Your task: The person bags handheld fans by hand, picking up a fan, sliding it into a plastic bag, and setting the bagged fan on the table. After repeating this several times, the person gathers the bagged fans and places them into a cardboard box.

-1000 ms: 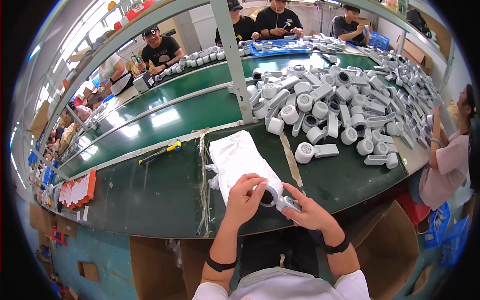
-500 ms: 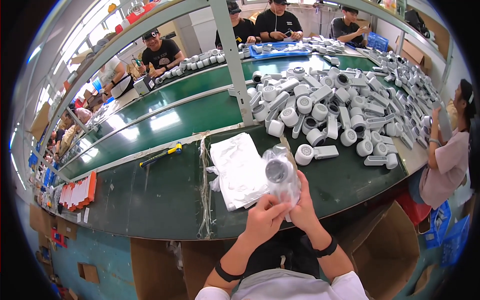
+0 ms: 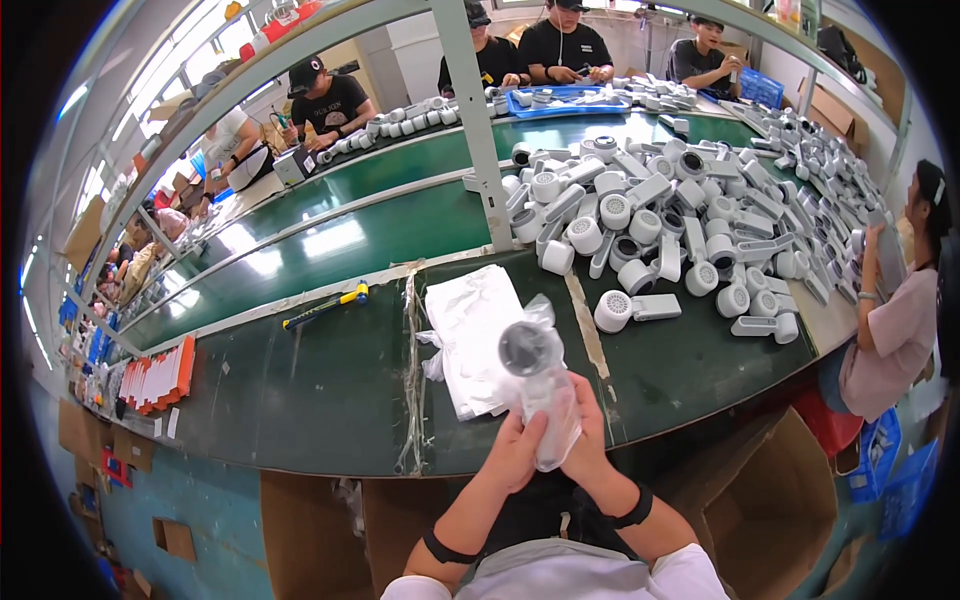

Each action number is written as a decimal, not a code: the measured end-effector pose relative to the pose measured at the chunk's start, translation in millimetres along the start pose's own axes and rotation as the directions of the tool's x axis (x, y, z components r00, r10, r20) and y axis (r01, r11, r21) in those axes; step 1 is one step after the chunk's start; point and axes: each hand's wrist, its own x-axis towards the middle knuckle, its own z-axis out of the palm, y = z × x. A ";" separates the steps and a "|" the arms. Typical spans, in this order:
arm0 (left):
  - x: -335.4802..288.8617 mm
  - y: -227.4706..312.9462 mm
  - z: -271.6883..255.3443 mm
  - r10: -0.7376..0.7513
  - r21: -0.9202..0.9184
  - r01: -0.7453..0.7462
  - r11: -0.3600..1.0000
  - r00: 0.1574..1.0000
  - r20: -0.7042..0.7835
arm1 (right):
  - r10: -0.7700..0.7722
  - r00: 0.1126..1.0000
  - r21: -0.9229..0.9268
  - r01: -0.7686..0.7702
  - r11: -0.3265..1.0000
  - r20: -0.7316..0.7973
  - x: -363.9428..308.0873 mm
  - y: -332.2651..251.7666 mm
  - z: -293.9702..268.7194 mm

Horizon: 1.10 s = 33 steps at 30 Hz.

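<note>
Curled left hand [image 3: 513, 455] and right hand [image 3: 588, 430] are clasping a white, round-headed plastic device [image 3: 538, 388] in a translucent bag [image 3: 541, 309], head jutting beyond.

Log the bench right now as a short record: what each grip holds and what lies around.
Left grip: closed on the bagged device, at its handle
Right grip: closed on the same handle, from the right
Held item: round dark-faced head farther from the person, handle nearer; translucent plastic around it
Behind held item: white stack, flat on the bench; sheets or bags, cannot tell
Right, farther back: large pile of unbagged devices
Left on bench: yellow-and-dark hammer
Far left: orange-and-white stack
</note>
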 end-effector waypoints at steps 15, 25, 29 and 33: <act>-24.7 41.6 -48.1 0.153 -0.076 -0.170 0.983 0.971 -0.183 | -0.342 0.785 -0.657 0.620 0.429 0.517 8.9 -21.9 -31.9; -73.0 124.6 -208.0 0.797 0.908 0.337 0.249 0.461 -0.389 | -0.203 0.945 -0.956 0.220 -0.192 0.258 123.2 -39.3 -152.1; -67.6 131.8 -224.6 0.758 0.816 0.545 0.191 0.446 -0.476 | -0.049 0.970 -0.943 0.220 -0.249 0.239 135.5 -31.9 -161.5; -62.9 131.0 -222.6 0.765 0.780 0.609 0.147 0.429 -0.480 | 0.097 0.981 -0.955 0.186 -0.232 0.167 131.5 -39.5 -161.8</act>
